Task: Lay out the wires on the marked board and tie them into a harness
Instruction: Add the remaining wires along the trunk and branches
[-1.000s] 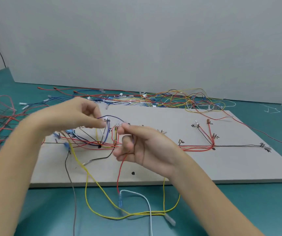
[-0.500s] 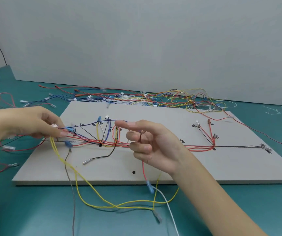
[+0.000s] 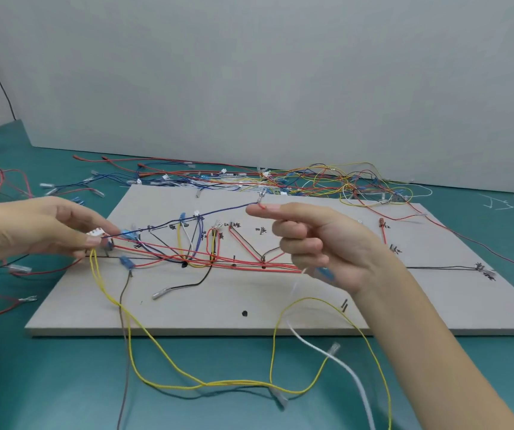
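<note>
Both hands are drawing apart since the earlier frames: the right hand [image 3: 321, 243] is lifting toward two o'clock, pinching the terminal end of a dark blue wire [image 3: 187, 219] at its fingertips, while the left hand [image 3: 41, 228] is gripping a white connector [image 3: 96, 233] at nine o'clock. Between them the wire is stretching taut, its long axis running nine to two over the marked board [image 3: 280, 318]. Red wires [image 3: 249, 264] are lying along the board's trunk line. Loose yellow wires [image 3: 218, 383] are sagging over the six o'clock edge onto the worktop [image 3: 47, 383], where open room remains.
</note>
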The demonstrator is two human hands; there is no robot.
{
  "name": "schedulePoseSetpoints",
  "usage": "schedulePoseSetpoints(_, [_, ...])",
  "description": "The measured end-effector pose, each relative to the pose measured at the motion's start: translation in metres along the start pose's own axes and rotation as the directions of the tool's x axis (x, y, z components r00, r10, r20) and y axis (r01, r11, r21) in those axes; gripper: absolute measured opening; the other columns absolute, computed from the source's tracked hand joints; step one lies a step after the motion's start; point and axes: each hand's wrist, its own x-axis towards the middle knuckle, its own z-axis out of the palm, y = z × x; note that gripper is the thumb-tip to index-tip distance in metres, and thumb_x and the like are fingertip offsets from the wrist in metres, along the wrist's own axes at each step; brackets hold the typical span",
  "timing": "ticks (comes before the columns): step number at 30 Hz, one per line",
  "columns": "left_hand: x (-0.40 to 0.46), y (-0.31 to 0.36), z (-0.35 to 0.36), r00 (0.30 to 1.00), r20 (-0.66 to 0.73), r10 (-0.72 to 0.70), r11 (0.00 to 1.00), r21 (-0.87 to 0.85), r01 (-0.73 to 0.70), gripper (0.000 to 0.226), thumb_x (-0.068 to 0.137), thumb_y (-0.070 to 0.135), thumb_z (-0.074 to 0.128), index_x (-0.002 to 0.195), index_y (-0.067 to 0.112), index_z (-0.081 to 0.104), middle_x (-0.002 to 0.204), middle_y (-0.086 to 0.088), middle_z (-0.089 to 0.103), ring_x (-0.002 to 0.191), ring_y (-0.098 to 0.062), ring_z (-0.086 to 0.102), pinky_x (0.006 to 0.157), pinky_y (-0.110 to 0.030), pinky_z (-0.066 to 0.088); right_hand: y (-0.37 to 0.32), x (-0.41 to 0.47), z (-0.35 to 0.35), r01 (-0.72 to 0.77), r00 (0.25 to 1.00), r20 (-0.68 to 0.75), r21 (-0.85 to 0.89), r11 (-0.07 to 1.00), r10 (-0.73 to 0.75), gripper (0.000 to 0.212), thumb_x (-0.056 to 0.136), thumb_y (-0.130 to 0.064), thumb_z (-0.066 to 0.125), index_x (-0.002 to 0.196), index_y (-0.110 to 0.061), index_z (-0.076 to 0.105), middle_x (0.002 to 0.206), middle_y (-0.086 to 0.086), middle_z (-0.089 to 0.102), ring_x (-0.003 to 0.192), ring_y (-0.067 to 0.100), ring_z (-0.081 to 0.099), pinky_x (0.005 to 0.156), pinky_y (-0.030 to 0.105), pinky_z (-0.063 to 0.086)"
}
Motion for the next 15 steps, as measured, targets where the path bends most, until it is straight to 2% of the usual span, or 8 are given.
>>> schedulePoseSetpoints(2, [0.002, 0.003, 0.004, 0.999, -0.038, -0.021, 0.999, 0.028, 0.022, 0.030, 0.070, 0.004, 0.075, 0.097, 0.018, 0.079, 0.106, -0.009, 0.072, 0.065, -0.007, 0.066, 0.055, -0.016, 0.054, -0.003, -0.004, -0.005, 0.000, 0.999, -0.037, -0.154, 0.988, -0.006, 0.025, 0.079, -0.024, 0.067, 0.098, -0.013, 0.077, 0.053, -0.010, 0.041, 0.036, 0.003, 0.031, 0.030, 0.014, 0.023])
schedulePoseSetpoints(5, [0.006, 0.007, 0.009, 0.992, -0.125, 0.005, 0.988, 0.155, 0.015, 0.031, 0.079, -0.007, 0.072, 0.091, 0.020, 0.080, 0.106, -0.012, 0.069, 0.051, -0.006, 0.060, 0.049, -0.013, 0.049, -0.002, -0.004, -0.012, 0.015, 0.994, -0.101, -0.331, 0.943, -0.051, 0.020, 0.088, -0.018, 0.063, 0.102, -0.009, 0.075, 0.052, -0.008, 0.047, 0.037, 0.005, 0.034, 0.034, 0.015, 0.025])
schedulePoseSetpoints(7, [0.007, 0.009, 0.010, 0.985, -0.165, 0.048, 0.965, 0.263, -0.003, 0.031, 0.075, -0.004, 0.077, 0.085, 0.026, 0.080, 0.099, -0.011, 0.071, 0.055, -0.006, 0.060, 0.052, -0.015, 0.047, -0.001, -0.004, -0.017, 0.013, 0.989, -0.133, -0.371, 0.929, -0.067, 0.020, 0.090, -0.013, 0.061, 0.104, -0.007, 0.074, 0.054, -0.005, 0.051, 0.037, 0.006, 0.036, 0.036, 0.015, 0.027])
schedulePoseSetpoints(9, [0.007, 0.010, 0.011, 0.987, -0.157, 0.040, 0.934, 0.358, 0.019, 0.031, 0.069, 0.004, 0.085, 0.081, 0.032, 0.080, 0.087, -0.008, 0.072, 0.063, -0.009, 0.059, 0.057, -0.021, 0.044, 0.001, -0.003, -0.022, -0.002, 0.987, -0.150, -0.399, 0.917, -0.064, 0.020, 0.091, -0.012, 0.060, 0.104, -0.008, 0.075, 0.057, -0.004, 0.054, 0.038, 0.006, 0.038, 0.037, 0.017, 0.029])
schedulePoseSetpoints(10, [0.006, 0.010, 0.011, 0.988, -0.154, 0.023, 0.922, 0.385, 0.039, 0.031, 0.066, 0.007, 0.087, 0.079, 0.035, 0.080, 0.080, -0.004, 0.071, 0.061, -0.007, 0.057, 0.057, -0.022, 0.042, 0.002, -0.002, -0.024, -0.009, 0.986, -0.157, -0.409, 0.912, -0.061, 0.020, 0.091, -0.011, 0.060, 0.103, -0.008, 0.075, 0.057, -0.004, 0.054, 0.039, 0.007, 0.038, 0.037, 0.017, 0.030])
schedulePoseSetpoints(12, [0.006, 0.011, 0.012, 0.984, -0.179, -0.006, 0.914, 0.399, 0.078, 0.030, 0.061, 0.012, 0.090, 0.077, 0.036, 0.080, 0.071, 0.002, 0.069, 0.058, -0.006, 0.057, 0.054, -0.021, 0.041, 0.005, 0.000, -0.028, -0.019, 0.983, -0.173, -0.424, 0.906, -0.061, 0.019, 0.091, -0.011, 0.060, 0.101, -0.009, 0.076, 0.058, -0.003, 0.055, 0.039, 0.007, 0.040, 0.038, 0.017, 0.032])
schedulePoseSetpoints(15, [0.005, 0.013, 0.013, 0.976, -0.214, -0.030, 0.911, 0.397, 0.115, 0.031, 0.057, 0.015, 0.092, 0.077, 0.035, 0.080, 0.071, 0.000, 0.071, 0.053, -0.006, 0.057, 0.051, -0.020, 0.043, 0.008, 0.001, -0.033, -0.028, 0.976, -0.207, -0.424, 0.905, -0.067, 0.016, 0.090, -0.012, 0.063, 0.095, -0.012, 0.078, 0.055, -0.003, 0.052, 0.038, 0.008, 0.038, 0.038, 0.018, 0.032])
